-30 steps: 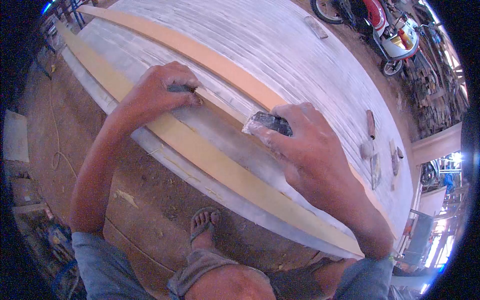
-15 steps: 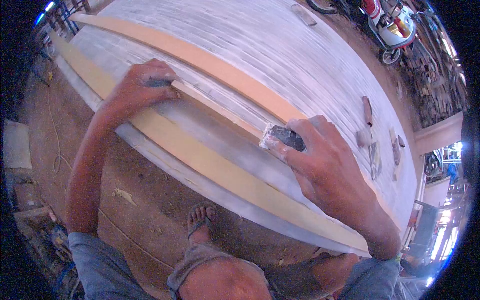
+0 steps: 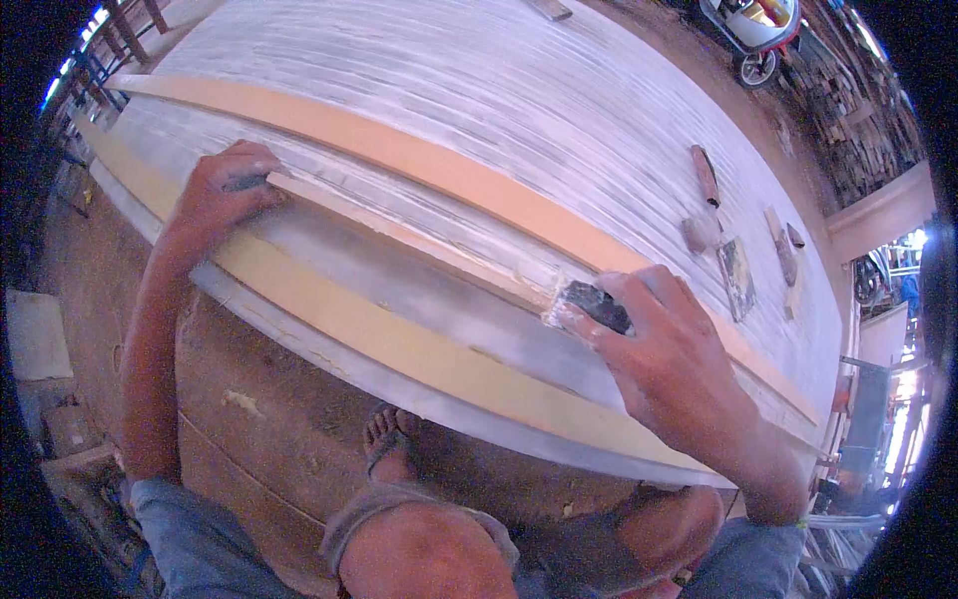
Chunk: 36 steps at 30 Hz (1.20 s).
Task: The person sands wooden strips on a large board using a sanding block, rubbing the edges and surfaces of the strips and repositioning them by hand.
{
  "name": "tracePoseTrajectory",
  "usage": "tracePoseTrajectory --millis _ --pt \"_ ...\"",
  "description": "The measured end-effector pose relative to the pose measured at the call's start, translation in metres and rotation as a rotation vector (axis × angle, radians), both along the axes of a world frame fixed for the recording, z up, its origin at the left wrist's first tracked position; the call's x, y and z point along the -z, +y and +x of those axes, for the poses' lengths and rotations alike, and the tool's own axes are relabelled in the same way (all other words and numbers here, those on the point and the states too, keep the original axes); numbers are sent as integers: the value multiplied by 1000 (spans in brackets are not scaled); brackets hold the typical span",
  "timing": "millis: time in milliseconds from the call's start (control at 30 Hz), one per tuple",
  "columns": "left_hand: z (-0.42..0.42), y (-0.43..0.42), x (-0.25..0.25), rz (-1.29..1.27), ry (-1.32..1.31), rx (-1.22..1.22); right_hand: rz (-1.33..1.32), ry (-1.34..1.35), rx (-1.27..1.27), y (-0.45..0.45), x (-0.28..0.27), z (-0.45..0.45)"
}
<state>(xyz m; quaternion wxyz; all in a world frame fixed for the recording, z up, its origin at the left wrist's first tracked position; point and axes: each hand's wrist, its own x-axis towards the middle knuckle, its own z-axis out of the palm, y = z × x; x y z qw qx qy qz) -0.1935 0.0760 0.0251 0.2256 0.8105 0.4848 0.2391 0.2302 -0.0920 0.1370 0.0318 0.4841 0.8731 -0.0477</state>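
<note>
Pale strip [image 3: 399, 236] slants lengthwise toward lower right, left grip [image 3: 222, 190] and right grip [image 3: 659, 334] clamped on dark blocks [image 3: 596, 306].

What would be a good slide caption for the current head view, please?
Right hand holding a dark block at a pale strip, left hand farther along it, over a whitish table.

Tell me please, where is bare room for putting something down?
Free: the broad white surface beyond the orange strip, left of the loose pieces at right. Crowded: around those pieces, and along the pale strip between left hand and right hand.
</note>
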Motion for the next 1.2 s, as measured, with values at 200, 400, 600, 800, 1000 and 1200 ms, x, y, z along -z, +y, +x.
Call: tracePoseTrajectory --millis 200,400,600,800,1000,1200 --pt "-3 3 2 -110 -83 -61 -10 201 96 -7 -2 20" --pt "-5 5 5 -16 -51 16 -49 474 149 -2 31 0" --pt "-4 5 8 47 -42 39 -107 158 213 -1 16 16" --pt "-1 2 1 -33 -52 -3 166 126 -113 14 17 -6" --pt "6 -2 -2 27 0 -1 27 27 -53 7 8 3" --pt "-4 3 2 -24 20 -74 74 9 -62 -10 7 30"
